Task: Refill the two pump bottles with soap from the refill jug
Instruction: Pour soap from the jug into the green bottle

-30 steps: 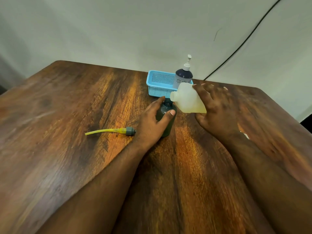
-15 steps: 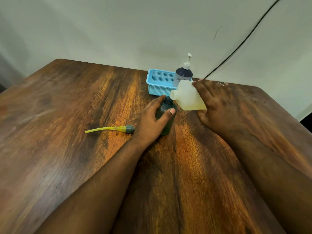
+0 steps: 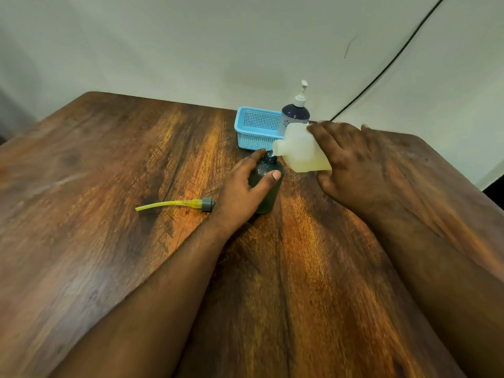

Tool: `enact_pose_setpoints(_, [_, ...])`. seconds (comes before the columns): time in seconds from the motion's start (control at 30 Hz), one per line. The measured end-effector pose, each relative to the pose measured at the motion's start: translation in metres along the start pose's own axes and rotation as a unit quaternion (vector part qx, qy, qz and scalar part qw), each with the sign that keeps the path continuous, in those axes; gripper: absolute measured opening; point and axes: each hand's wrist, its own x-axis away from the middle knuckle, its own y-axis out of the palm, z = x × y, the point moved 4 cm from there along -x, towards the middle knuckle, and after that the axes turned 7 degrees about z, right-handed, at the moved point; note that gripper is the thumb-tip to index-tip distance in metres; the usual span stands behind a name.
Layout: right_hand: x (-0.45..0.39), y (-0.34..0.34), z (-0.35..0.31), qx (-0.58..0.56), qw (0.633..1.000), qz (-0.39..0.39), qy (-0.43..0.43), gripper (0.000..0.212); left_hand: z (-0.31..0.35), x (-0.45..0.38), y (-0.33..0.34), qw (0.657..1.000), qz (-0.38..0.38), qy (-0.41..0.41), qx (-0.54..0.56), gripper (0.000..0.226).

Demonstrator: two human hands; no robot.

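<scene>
- Head view: left hand (image 3: 240, 192) fingers wrapped round dark bottle (image 3: 268, 186), upright on tabletop (image 3: 109, 186), neck open.
- Right hand (image 3: 354, 165) fingers clamped on jug (image 3: 302, 151), tilted, spout just over bottle neck.
- Pump (image 3: 191, 204) w/ yellow tube lies left of bottle.
- 2nd pump bottle (image 3: 296, 113) at basket (image 3: 256, 129), behind.

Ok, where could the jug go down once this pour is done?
Bare table lies between the forearms, and wide at left beyond the pump tube. Crowded: the dark bottle, refill jug and blue basket.
</scene>
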Motion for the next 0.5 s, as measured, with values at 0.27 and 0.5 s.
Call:
enact_pose_setpoints(0.27, [-0.0003,0.0013,-0.0008,-0.012,1.0,0.002,0.003,0.079,-0.0026,-0.0018,-0.0001,1.0,-0.004,0.001,-0.002,0.064])
enact_pose_setpoints(0.5, [-0.0006,0.0017,-0.0005,-0.014,1.0,0.004,0.002,0.079,-0.002,-0.002,-0.0003,1.0,-0.004,0.002,-0.004,0.064])
